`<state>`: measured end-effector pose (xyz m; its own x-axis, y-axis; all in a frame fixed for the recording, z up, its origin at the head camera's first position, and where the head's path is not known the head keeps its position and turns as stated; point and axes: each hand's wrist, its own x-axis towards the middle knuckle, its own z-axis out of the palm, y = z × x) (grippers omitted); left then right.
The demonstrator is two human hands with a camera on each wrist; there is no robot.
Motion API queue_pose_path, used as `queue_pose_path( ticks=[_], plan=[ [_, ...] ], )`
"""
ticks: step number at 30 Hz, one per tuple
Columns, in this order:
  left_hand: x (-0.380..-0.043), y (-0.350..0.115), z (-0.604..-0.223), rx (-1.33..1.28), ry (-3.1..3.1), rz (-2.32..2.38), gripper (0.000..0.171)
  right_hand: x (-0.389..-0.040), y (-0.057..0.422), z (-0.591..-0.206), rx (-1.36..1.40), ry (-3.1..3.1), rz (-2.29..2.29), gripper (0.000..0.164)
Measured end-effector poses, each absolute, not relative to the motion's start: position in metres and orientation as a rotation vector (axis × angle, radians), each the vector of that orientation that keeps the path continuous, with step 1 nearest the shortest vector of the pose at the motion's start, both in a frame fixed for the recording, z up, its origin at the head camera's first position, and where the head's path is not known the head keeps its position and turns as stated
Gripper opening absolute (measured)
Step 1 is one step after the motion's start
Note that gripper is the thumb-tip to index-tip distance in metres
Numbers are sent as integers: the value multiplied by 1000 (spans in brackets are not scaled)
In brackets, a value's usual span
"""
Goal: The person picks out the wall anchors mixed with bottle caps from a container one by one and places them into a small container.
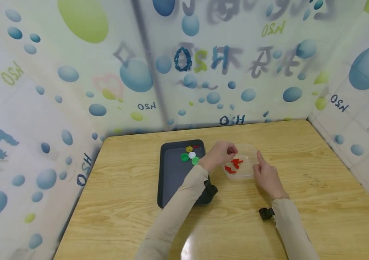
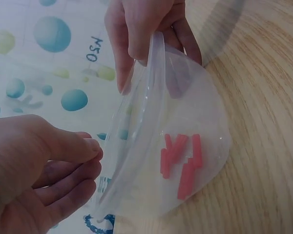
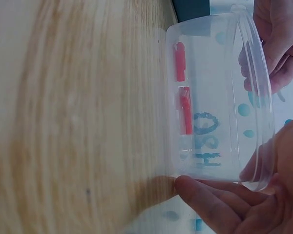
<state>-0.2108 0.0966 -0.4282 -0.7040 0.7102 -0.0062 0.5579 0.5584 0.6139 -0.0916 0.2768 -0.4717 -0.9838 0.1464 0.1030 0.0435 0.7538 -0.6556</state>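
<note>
A clear plastic container (image 1: 243,176) stands on the table with several small red sticks (image 1: 235,165) lying on its bottom. My right hand (image 1: 268,177) grips its right side wall, fingers spread along the plastic in the right wrist view. Over the left part of the rim hovers my left hand (image 1: 218,155). Its thumb meets the curled index finger in the left wrist view, where no object shows between them. Left of the container, a dark tray (image 1: 174,177) carries green caps (image 1: 185,157), a white cap (image 1: 192,155), a yellow cap (image 1: 189,149) and a red stick (image 1: 196,147).
Both hands work over a wooden table (image 1: 116,195), whose back edge meets a patterned wall (image 1: 204,104). My left forearm crosses over the tray's right side. Each wrist wears a small black camera (image 1: 265,213).
</note>
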Motion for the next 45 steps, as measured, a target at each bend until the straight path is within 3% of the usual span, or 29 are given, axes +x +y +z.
queue_pose_path(
  ticks=[19,45],
  plan=[
    [-241,45,-420,917,2570,1029,19,-91,277,-468,-172,-2821,1032,56],
    [-263,-23,-451,777,2665,1059,16,-91,275,-469,-158,-2808,1066,57]
  ],
)
